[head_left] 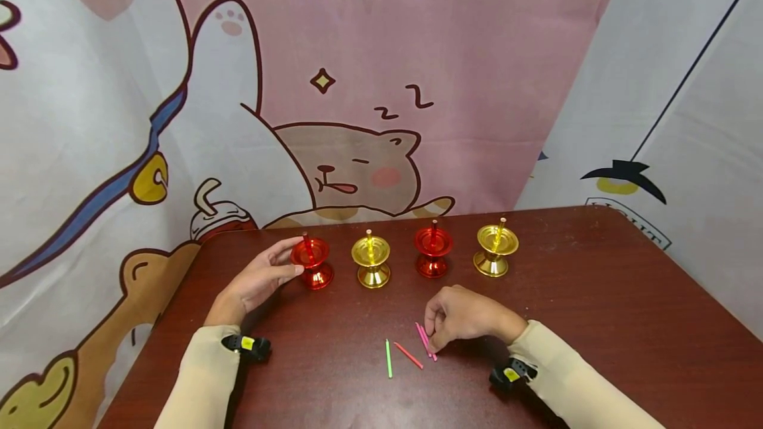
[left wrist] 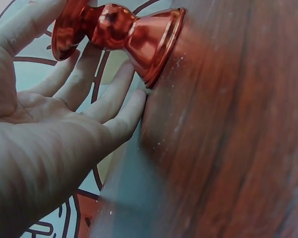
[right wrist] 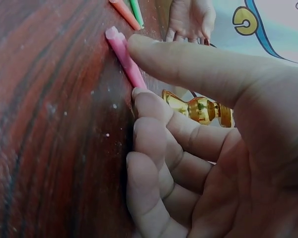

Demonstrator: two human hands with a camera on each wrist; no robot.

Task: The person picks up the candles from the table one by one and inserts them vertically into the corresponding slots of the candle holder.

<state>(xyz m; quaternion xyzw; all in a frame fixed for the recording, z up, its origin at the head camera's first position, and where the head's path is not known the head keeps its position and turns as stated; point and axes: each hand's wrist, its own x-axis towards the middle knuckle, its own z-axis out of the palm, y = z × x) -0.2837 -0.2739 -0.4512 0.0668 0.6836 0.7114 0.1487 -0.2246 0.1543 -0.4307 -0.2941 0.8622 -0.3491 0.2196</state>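
Observation:
My left hand (head_left: 260,280) is at the leftmost red candlestick (head_left: 318,275), thumb and index finger at either side of its dish. In the left wrist view this candlestick (left wrist: 114,27) stands with its base on the table, and the lower fingers are spread beside it. On the table, my right hand (head_left: 467,315) has thumb and index finger on one of two pink candles (head_left: 422,336) lying side by side. Close up, the right thumb lies over the pink candle (right wrist: 123,52). A red-orange candle (head_left: 408,355) and a green candle (head_left: 389,359) lie just left of them.
Right of the left hand, a gold candlestick (head_left: 373,275), another red one (head_left: 432,263) and another gold one (head_left: 491,262) continue the row, each with an upright stem in its dish. A cartoon-printed cloth (head_left: 477,85) hangs behind the dark wooden table (head_left: 596,296).

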